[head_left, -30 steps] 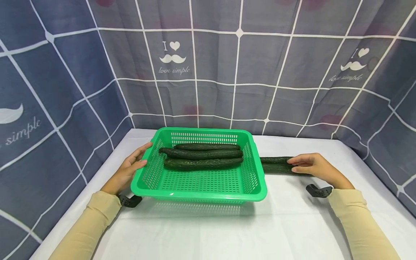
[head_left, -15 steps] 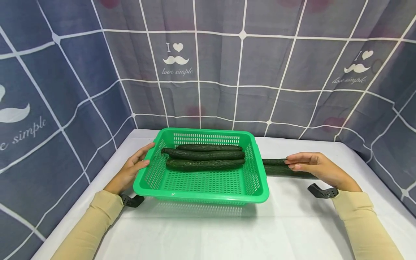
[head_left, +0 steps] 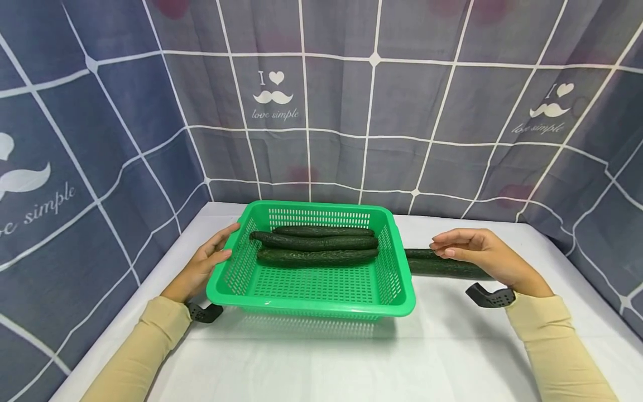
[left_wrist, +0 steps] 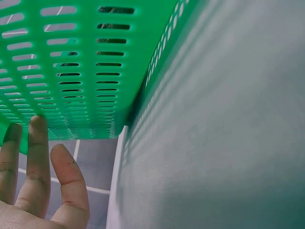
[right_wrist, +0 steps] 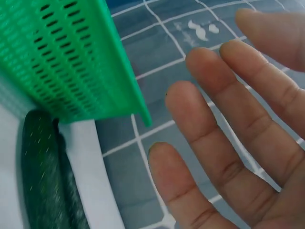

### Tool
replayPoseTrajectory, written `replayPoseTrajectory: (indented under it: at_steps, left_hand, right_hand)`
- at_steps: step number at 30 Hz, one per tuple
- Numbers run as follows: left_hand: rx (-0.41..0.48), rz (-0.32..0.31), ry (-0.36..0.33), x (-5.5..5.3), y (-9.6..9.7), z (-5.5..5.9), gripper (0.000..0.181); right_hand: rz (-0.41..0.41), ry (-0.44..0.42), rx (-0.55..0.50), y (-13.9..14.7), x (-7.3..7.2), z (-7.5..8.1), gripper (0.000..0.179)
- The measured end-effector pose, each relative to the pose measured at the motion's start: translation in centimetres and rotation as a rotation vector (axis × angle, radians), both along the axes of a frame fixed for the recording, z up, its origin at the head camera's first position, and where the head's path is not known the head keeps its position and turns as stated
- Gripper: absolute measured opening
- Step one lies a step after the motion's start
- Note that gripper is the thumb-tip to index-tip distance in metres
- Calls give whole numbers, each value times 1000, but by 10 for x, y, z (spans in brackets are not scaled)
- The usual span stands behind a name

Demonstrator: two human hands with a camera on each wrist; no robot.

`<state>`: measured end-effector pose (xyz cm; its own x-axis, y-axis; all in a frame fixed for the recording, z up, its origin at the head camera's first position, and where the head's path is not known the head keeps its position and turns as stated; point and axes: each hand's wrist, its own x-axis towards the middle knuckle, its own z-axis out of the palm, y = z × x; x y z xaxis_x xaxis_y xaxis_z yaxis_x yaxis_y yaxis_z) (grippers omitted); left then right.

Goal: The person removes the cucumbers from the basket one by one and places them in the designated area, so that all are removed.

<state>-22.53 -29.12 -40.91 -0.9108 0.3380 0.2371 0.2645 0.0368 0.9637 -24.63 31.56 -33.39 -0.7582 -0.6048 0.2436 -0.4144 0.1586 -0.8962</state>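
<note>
A green plastic basket [head_left: 321,304] with slotted walls stands on the white table, and three dark green cucumbers [head_left: 316,258] lie side by side in it. My left hand [head_left: 200,267] is at the basket's left side, its fingertips at the wall and rim; in the left wrist view those fingers [left_wrist: 38,162] are extended against the slots. Two more cucumbers [head_left: 447,268] lie on the table right of the basket, their left ends hidden behind it. Over them hovers my right hand [head_left: 484,254], holding nothing, with fingers [right_wrist: 200,114] loosely extended in the right wrist view.
A white cloth covers the table [head_left: 301,368]. Behind and on both sides hangs a grey-blue curtain [head_left: 331,100] with white grid lines. Each wrist carries a black camera mount, such as the right mount [head_left: 489,296].
My right hand has lifted off the two table cucumbers and shifted slightly left toward the basket. My left hand keeps its place at the basket's side. The head view has shifted slightly.
</note>
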Motion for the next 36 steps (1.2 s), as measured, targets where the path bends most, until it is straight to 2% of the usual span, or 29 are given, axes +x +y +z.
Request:
replayPoseTrajectory:
  at_steps: [5, 13, 17, 23, 32, 36]
  left_hand:
    - [-22, 11, 2, -1, 0, -1, 64]
    - [-17, 3, 9, -2, -3, -8, 63]
    - [-4, -1, 19, -2, -3, -10, 63]
    - [-26, 20, 5, -2, -1, -6, 65]
    - [-13, 15, -3, -2, -1, -5, 65]
    - [-17, 20, -9, -3, -1, -5, 65]
  right_hand:
    - [-60, 27, 51, -18, -2, 12, 28]
    - [-54, 57, 75, -49, -17, 18, 25]
    - [-52, 52, 99, -59, -25, 21, 27]
    - [-78, 17, 137, -72, -34, 27, 31]
    - [-14, -11, 145, -90, -49, 27, 36]
    - [17, 9, 170, -98, -53, 29, 40]
